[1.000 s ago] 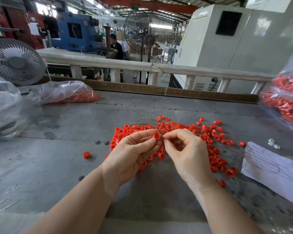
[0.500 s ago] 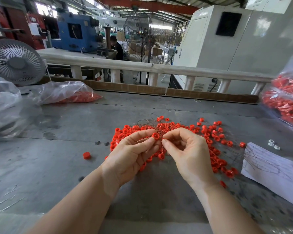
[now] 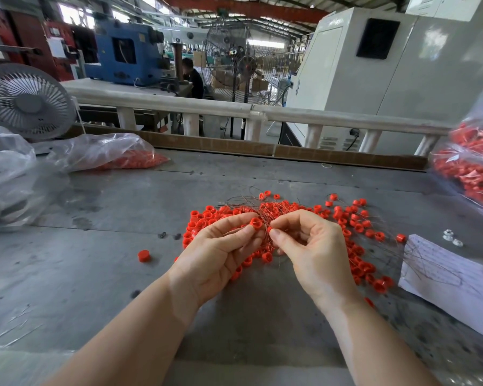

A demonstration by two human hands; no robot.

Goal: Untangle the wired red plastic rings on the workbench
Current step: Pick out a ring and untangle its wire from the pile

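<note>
Hands meet above the grey counter (image 3: 67, 274). Left hand (image 3: 218, 254) pinches one red ring (image 3: 255, 222) between thumb and fingers; right hand (image 3: 313, 252) pinches thin wire (image 3: 269, 238) beside it. Beneath and behind them lies the pile of wired rings (image 3: 354, 246), tangled. Paper sheet (image 3: 452, 277) right. Farther back, bags of red parts (image 3: 109, 157) and a white fan (image 3: 25, 101).

My two bare forearms reach forward and meet at the middle. My left hand (image 3: 221, 252) pinches with thumb and forefinger, palm turned up. My right hand (image 3: 315, 254) curls beside it, fingertips nearly touching the left's.
</note>
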